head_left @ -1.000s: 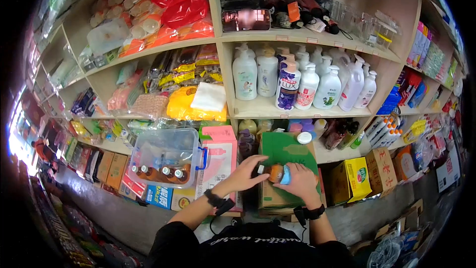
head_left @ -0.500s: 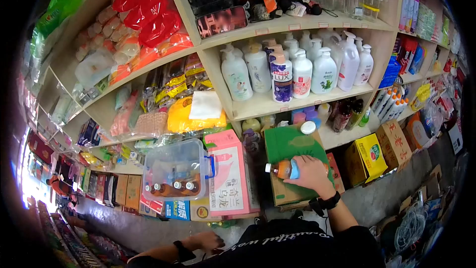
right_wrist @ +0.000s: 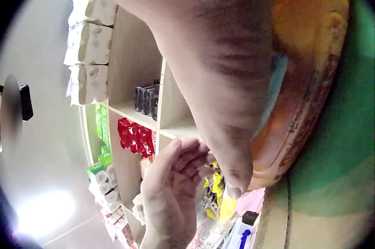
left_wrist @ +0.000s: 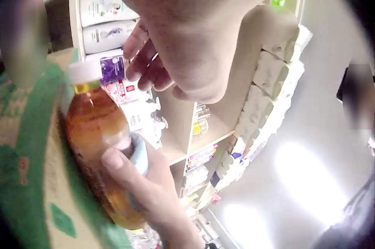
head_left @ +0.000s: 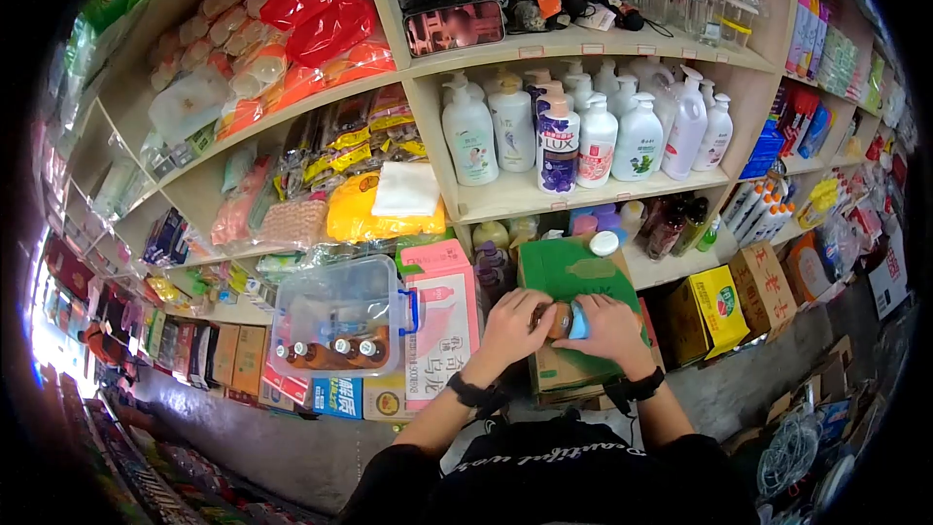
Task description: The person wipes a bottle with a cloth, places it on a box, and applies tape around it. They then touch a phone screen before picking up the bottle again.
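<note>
An amber drink bottle (head_left: 559,321) with a white cap (left_wrist: 85,71) lies on its side over a green and brown cardboard box (head_left: 573,274). My right hand (head_left: 610,332) grips its body, with a light blue, cloth-like piece (head_left: 580,322) between palm and bottle. In the left wrist view, the right thumb lies along the amber side. Close by the neck is my left hand (head_left: 510,332), its fingers loosely bent and apart from the cap in the left wrist view. The right wrist view shows the left hand (right_wrist: 173,193) with nothing in its grasp.
Left of the box, a clear plastic bin (head_left: 335,284) with several amber bottles stands beside a pink carton (head_left: 439,331). Another white lid-like disc (head_left: 604,243) sits at the box's far edge. Shelves with pump bottles (head_left: 558,141) rise behind; yellow cartons (head_left: 702,316) stand to the right.
My left hand was by the bottle's neck, dropped down toward my body half a second ago, and is back beside the neck now. The right hand has kept its hold on the bottle.
</note>
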`<action>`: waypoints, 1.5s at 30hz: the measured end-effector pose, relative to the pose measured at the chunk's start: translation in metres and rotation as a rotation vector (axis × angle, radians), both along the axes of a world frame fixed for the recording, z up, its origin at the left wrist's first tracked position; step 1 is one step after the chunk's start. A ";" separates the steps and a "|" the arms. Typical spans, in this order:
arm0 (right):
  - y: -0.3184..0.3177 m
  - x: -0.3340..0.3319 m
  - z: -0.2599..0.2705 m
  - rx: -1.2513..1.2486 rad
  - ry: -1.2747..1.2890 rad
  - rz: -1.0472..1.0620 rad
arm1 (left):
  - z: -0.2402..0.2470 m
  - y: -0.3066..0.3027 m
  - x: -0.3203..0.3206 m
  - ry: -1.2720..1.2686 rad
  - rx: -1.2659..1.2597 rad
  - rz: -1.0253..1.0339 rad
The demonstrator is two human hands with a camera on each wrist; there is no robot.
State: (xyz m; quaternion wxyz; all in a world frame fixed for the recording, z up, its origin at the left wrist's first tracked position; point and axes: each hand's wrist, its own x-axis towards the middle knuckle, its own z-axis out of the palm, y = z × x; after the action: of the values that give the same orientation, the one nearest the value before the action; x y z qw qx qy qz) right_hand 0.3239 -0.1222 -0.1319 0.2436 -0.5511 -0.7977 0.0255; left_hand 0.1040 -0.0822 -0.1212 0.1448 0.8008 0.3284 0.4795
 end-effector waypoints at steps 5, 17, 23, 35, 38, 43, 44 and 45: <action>0.001 0.000 -0.008 -0.019 -0.028 -0.017 | -0.021 0.003 0.039 -0.008 -0.203 -0.069; 0.005 -0.001 -0.019 0.062 0.020 -0.005 | -0.043 -0.005 0.053 0.015 -0.013 0.017; 0.002 -0.003 -0.022 0.043 -0.013 -0.046 | -0.057 -0.004 0.050 0.063 0.043 0.022; -0.012 0.015 -0.007 0.097 0.030 0.005 | -0.059 -0.003 0.046 0.061 0.094 -0.035; -0.023 0.044 -0.008 0.000 0.033 -0.126 | -0.056 -0.005 0.049 0.042 0.115 0.000; -0.039 0.058 -0.025 -0.036 0.243 -0.244 | -0.053 -0.006 0.051 0.082 0.116 0.012; -0.040 0.056 -0.027 -0.039 0.245 -0.244 | -0.053 -0.007 0.051 0.076 0.126 0.014; -0.040 0.053 -0.027 -0.055 0.326 -0.280 | -0.053 -0.007 0.050 0.081 0.123 0.014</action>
State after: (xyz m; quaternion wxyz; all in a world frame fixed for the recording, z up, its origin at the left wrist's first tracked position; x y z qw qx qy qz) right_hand 0.3771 -0.1618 -0.1594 0.3556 -0.6517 -0.6622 0.1018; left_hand 0.1543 -0.0893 -0.1746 0.0785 0.8245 0.3094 0.4672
